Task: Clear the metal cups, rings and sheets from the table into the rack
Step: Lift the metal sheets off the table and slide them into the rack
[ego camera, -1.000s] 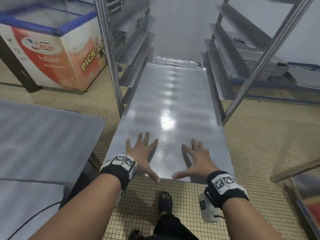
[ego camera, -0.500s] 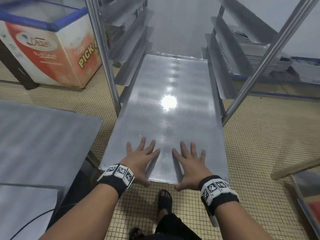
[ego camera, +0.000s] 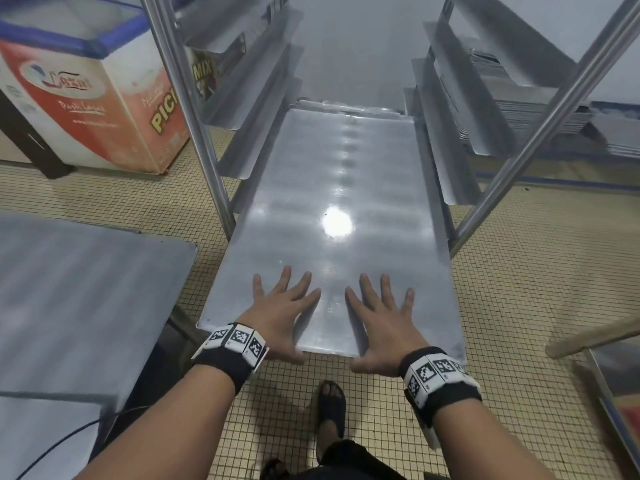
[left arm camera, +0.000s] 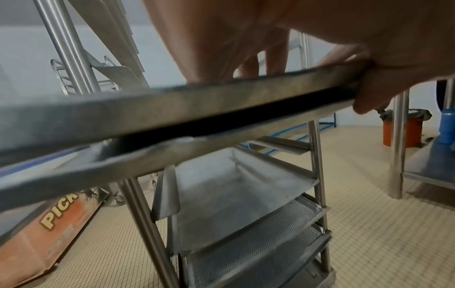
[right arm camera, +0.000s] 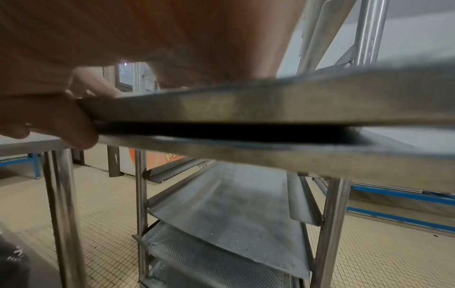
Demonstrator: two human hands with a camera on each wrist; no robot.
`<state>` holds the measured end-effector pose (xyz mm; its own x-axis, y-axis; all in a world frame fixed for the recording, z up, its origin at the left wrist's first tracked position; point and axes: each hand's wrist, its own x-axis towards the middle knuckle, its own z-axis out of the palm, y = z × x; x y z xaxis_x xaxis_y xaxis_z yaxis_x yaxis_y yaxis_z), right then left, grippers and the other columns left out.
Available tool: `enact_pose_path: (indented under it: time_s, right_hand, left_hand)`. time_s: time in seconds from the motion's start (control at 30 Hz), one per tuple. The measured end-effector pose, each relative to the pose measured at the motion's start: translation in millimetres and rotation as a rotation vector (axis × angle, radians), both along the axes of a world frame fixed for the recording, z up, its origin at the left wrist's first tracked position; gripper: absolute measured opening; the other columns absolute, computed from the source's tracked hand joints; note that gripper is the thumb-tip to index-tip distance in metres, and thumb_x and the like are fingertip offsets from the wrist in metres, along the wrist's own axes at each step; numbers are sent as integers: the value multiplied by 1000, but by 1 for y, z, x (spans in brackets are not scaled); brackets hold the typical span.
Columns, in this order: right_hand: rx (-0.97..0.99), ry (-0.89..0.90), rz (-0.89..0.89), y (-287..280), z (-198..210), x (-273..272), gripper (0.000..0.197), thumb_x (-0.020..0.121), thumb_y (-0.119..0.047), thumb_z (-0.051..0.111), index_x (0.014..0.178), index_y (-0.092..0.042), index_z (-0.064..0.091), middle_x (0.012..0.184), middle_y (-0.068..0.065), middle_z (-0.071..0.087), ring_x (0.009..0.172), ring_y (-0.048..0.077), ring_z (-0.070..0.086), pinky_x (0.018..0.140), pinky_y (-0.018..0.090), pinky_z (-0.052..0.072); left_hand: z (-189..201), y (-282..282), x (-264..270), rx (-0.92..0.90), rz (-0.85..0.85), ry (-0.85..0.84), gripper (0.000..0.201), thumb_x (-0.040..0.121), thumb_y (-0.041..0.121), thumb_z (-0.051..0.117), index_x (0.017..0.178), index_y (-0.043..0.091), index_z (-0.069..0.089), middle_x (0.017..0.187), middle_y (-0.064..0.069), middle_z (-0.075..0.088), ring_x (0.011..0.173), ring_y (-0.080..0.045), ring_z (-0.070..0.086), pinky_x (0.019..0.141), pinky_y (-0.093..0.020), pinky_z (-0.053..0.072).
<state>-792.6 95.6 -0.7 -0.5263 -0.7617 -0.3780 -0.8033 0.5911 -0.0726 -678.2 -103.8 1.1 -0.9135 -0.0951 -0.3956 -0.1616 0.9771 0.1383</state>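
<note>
A large flat metal sheet [ego camera: 332, 188] lies partly inside the rack [ego camera: 194, 116], between its side rails, with the near end sticking out toward me. My left hand [ego camera: 280, 306] and right hand [ego camera: 381, 313] press flat on its near end, fingers spread and straight. Both thumbs sit against the near edge. In the left wrist view the sheet [left arm camera: 147, 109] shows edge-on with a second sheet edge just beneath it, and my thumb [left arm camera: 384, 85] lies across both edges. The right wrist view shows the same edge [right arm camera: 270, 105] and thumb [right arm camera: 61, 117].
A steel table [ego camera: 69, 289] stands at my left. A red and white chest freezer [ego camera: 86, 88] sits behind it. Lower rack levels hold more sheets and perforated trays [left arm camera: 246, 230]. A stack of sheets [ego camera: 540, 109] lies at the far right. My sandalled foot [ego camera: 330, 400] is below the sheet.
The sheet has slid deeper into the rack. My hands have moved closer together on its near end and followed it forward.
</note>
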Motion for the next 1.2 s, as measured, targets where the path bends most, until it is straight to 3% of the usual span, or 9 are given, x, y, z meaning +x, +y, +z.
enact_pose_path:
  time_s: [0.2, 0.4, 0.63, 1.2]
  right_hand:
    - [-43, 40, -6, -10, 6, -32, 117, 74, -45, 72, 154, -29, -12, 162, 1, -24, 146, 35, -27, 111, 72, -7]
    - [-78, 60, -10, -21, 8, -51, 107, 79, -48, 68, 156, -26, -3, 164, 1, -15, 149, 35, -20, 113, 70, -4]
    - [-136, 78, -24, -38, 10, -86, 101, 77, -46, 69, 156, -27, 9, 165, -2, -3, 151, 32, -11, 115, 67, -3]
    - [-199, 69, -29, -93, 12, -169, 99, 72, -49, 68, 153, -27, 16, 164, -2, 7, 151, 32, -5, 114, 68, -1]
  left_hand:
    - [15, -10, -39, 38, 36, -7, 125, 63, 58, 82, 158, 34, 3, 166, 7, -11, 151, -28, -20, 112, -74, -8]
    - [13, -24, -61, 39, 45, 10, 120, 66, 55, 81, 157, 34, 7, 167, 7, -6, 152, -27, -16, 113, -73, -5]
    - [20, -39, -84, 45, 78, 50, 97, 77, 50, 75, 156, 28, 23, 166, 5, 9, 154, -24, -4, 118, -67, 2]
    - [29, -93, -160, 132, 140, 116, 94, 74, 46, 78, 154, 27, 32, 165, 8, 16, 154, -18, 2, 120, -62, -3]
